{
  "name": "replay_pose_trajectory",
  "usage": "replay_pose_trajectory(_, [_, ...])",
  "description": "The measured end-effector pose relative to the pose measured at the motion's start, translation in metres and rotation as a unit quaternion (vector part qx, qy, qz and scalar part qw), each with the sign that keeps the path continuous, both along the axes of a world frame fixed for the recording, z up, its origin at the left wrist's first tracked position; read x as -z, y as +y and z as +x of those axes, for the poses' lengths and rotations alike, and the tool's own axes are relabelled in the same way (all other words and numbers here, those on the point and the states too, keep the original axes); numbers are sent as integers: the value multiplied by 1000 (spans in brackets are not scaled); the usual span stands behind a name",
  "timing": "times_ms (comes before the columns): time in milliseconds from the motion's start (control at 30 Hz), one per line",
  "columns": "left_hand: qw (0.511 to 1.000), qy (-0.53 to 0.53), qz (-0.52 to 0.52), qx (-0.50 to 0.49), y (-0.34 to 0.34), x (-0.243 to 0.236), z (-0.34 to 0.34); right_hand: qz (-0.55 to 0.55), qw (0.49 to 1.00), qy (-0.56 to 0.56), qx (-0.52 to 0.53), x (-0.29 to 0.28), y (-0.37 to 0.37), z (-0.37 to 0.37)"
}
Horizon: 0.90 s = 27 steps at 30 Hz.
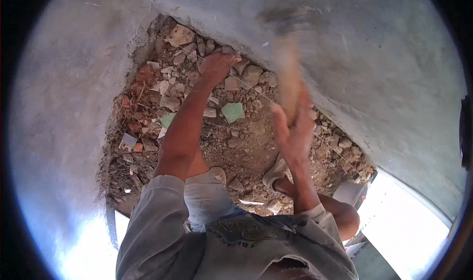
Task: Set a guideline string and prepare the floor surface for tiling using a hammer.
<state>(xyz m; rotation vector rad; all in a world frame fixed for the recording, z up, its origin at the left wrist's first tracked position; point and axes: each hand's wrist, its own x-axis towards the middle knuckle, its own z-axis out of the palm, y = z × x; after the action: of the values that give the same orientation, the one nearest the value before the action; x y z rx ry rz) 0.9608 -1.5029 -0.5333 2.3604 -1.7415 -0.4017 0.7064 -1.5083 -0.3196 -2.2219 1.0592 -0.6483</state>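
Observation:
My right hand point(297, 134) is wrapped round the wooden handle of a hammer point(288, 65). The hammer is raised, its dark head smeared by motion in front of the grey wall. Farther left, my left hand point(219, 67) is closed low among the stones along the wall's foot; what its fingers hold, if anything, is hidden. A small stone point(227, 49) lies just beyond its knuckles, and a squarish stone point(231, 83) sits to its right. A thin string point(258, 91) runs slantwise over the rubble, passing close by my left hand.
Grey plastered walls point(74, 92) meet in a corner at the far left. Broken stones, brick bits and loose soil point(246, 147) cover the floor between them. Flat green pieces point(233, 112) lie near my left forearm. My sandalled foot point(276, 174) rests on the soil. Bright light enters at lower right.

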Motion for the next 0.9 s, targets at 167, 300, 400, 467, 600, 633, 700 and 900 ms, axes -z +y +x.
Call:
replay_pose_trajectory(167, [995, 57, 77, -37, -7, -19, -3, -32, 993, -111, 16, 13, 0, 3])
replay_pose_trajectory(300, [974, 13, -226, -22, -7, -15, 7, -21, 991, 125, -45, 53, -9, -13])
replay_pose_trajectory(400, [980, 46, -190, 23, -1, -7, 9, -8, 996, 84, -6, 11, -9, -13])
replay_pose_trajectory(467, [993, 60, 86, -59, -3, -9, 4, 10, 997, -58, 41, -12, -6, -11])
replay_pose_trajectory(600, [996, 60, 24, -60, -4, -7, -2, 43, 981, -191, 9, -20, 4, 0])
replay_pose_trajectory(633, [996, 61, -27, -53, -5, -11, -1, 33, 997, -70, 3, -17, 7, 4])
replay_pose_trajectory(700, [995, 76, -48, -46, -7, -17, 4, 237, 949, 209, 17, -13, 12, 8])
replay_pose_trajectory(900, [995, 89, 41, -20, -1, 6, 2, -30, 999, -32, 7, -28, 3, -3])
